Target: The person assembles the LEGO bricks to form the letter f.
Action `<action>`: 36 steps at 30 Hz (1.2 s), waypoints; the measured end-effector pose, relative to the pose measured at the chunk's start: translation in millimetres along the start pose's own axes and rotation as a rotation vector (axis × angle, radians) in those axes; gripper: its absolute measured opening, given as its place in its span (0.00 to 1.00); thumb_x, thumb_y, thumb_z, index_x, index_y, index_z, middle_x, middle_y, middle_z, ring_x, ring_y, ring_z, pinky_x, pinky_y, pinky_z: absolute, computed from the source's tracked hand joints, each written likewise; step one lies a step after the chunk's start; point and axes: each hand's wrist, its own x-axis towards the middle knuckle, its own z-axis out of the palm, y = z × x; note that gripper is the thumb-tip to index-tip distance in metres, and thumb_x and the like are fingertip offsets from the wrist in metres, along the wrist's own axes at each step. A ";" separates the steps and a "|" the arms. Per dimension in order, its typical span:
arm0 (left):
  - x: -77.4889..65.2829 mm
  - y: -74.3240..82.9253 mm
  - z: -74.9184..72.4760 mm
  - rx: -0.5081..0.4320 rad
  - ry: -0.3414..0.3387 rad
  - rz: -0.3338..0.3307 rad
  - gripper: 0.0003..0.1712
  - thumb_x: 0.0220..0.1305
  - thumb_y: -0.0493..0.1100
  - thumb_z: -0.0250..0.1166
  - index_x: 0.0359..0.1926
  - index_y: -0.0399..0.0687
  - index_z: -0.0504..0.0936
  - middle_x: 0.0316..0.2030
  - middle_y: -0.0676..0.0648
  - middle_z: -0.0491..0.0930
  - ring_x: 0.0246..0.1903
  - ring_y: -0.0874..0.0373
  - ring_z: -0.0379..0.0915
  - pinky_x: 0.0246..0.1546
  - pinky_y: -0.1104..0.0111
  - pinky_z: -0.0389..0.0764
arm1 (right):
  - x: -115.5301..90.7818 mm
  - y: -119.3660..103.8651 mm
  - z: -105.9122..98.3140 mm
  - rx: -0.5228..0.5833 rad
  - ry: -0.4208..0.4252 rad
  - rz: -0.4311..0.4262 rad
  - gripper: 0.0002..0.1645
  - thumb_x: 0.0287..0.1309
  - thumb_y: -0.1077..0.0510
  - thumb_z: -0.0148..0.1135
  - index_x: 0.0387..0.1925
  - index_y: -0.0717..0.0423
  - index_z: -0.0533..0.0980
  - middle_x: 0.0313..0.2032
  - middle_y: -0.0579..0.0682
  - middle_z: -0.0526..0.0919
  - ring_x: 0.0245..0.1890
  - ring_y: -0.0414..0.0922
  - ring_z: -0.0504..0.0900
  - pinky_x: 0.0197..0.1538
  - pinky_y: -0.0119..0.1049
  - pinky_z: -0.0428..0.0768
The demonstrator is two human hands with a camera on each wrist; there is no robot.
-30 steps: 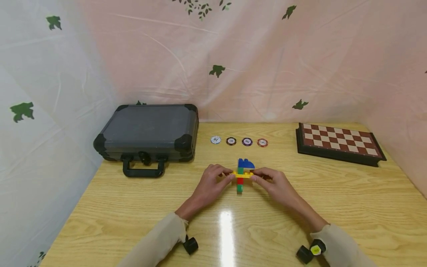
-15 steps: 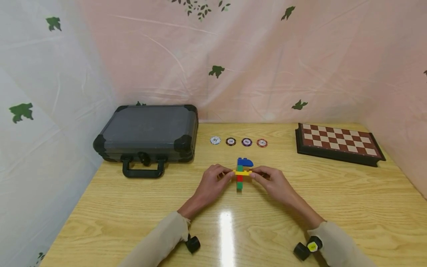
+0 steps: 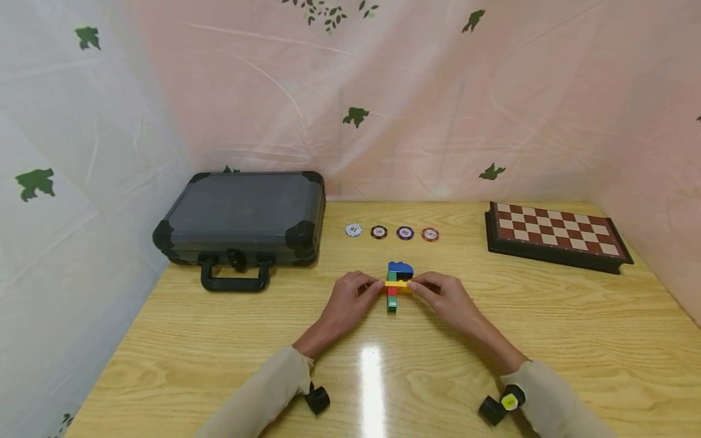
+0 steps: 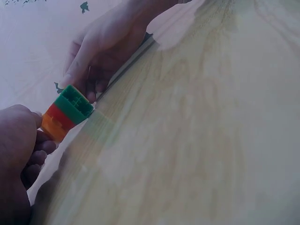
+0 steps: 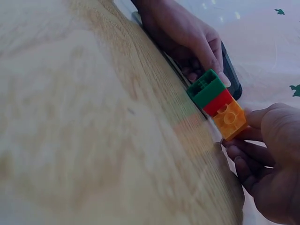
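Observation:
Both hands hold a small build of toy bricks between them, above the table. Across it lies a yellow brick (image 3: 395, 284), orange-looking in the wrist views. My left hand (image 3: 350, 299) pinches its left end between thumb and fingers. At the opposite end, my right hand (image 3: 446, 298) pinches it in the same manner. A blue curved brick (image 3: 401, 268) tops the build, with a green brick under it. Below the yellow one come a red brick (image 5: 218, 102) and a green brick (image 5: 206, 89), whose hollow underside shows in both wrist views.
A dark grey case (image 3: 241, 213) with a black handle stands at the back left. Several poker chips (image 3: 405, 233) lie in a row behind the hands. A folded chessboard box (image 3: 558, 234) sits at the back right. Patterned cloth (image 3: 383, 152) hangs around the wooden table (image 3: 438, 389).
The build has tilted and turned slightly between the fingers, shifting a little to the left. Both hands keep their pinch on the yellow brick and have barely moved.

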 end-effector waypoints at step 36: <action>-5.8 -7.0 -13.6 -0.156 -0.024 -0.086 0.24 0.79 0.58 0.56 0.57 0.45 0.84 0.47 0.51 0.83 0.45 0.57 0.77 0.50 0.57 0.78 | -8.0 2.9 -16.7 -0.137 0.092 -0.015 0.15 0.77 0.54 0.58 0.48 0.62 0.84 0.44 0.52 0.85 0.43 0.48 0.81 0.48 0.44 0.81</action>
